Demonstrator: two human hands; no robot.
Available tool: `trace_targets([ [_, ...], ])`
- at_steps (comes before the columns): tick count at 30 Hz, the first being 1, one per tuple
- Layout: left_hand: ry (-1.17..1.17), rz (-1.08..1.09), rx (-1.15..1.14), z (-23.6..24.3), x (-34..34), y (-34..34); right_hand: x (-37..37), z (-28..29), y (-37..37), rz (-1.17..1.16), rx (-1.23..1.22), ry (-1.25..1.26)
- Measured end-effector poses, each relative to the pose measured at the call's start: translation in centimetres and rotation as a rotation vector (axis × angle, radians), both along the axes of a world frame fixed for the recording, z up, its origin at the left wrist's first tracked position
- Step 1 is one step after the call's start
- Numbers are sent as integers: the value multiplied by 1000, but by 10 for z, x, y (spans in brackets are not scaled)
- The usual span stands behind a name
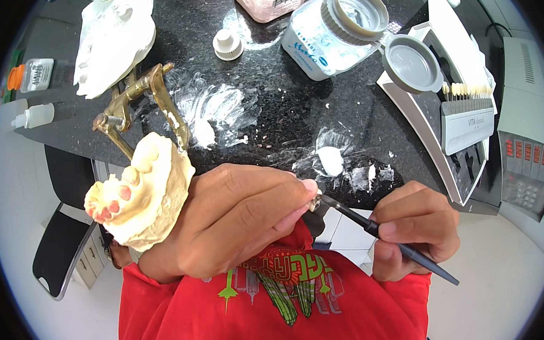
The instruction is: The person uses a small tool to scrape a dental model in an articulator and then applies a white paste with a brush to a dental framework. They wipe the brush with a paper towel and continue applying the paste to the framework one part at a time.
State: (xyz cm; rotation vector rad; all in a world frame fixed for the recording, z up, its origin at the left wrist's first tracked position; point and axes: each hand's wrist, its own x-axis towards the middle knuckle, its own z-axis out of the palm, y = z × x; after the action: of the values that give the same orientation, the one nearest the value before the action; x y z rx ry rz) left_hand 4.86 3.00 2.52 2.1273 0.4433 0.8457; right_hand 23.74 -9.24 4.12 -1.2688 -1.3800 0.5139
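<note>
Both hands meet just off the near edge of the dark worktop. My left hand point(243, 214) is closed, its thumb and fingertips pinching a small, pale and metallic piece point(315, 200) mostly hidden by the fingers. Between the fingers of my right hand point(418, 227) lies a slim black brush-like tool point(421, 259). Its thin front end points left and reaches the small piece; whether they touch I cannot tell. Beside my left wrist is a yellow plaster dental cast point(156, 188) with some reddish teeth. A brass articulator point(134, 100) stands right behind it on the worktop.
White powder smears and a white lump point(330, 161) mark the dark worktop point(268, 102). A clear jar point(321, 44) with its grey lid flipped open stands at the back. A white cap point(227, 44), tissue paper point(114, 43), small bottles point(36, 74) and a tooth shade guide point(466, 123) lie around.
</note>
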Motion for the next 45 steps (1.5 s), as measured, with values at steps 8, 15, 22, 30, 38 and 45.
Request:
trace_targets([
  [8, 11, -10, 2, 1, -1, 1, 0, 0, 1, -8, 14, 25],
  [15, 6, -26, 9, 0, -1, 1, 0, 0, 0, -17, 7, 19],
  [22, 6, -35, 10, -1, -1, 2, -1, 0, -4, -61, 12, 56],
  [30, 15, -48, -41, 4, 0, 5, 2, -3, -4, -2, 82, -18],
  [38, 23, -46, -44, 5, 0, 4, 3, -5, -5, 45, 79, -83],
  [45, 21, -40, -36, 5, 1, 3, 2, -2, -4, 31, 43, -95],
])
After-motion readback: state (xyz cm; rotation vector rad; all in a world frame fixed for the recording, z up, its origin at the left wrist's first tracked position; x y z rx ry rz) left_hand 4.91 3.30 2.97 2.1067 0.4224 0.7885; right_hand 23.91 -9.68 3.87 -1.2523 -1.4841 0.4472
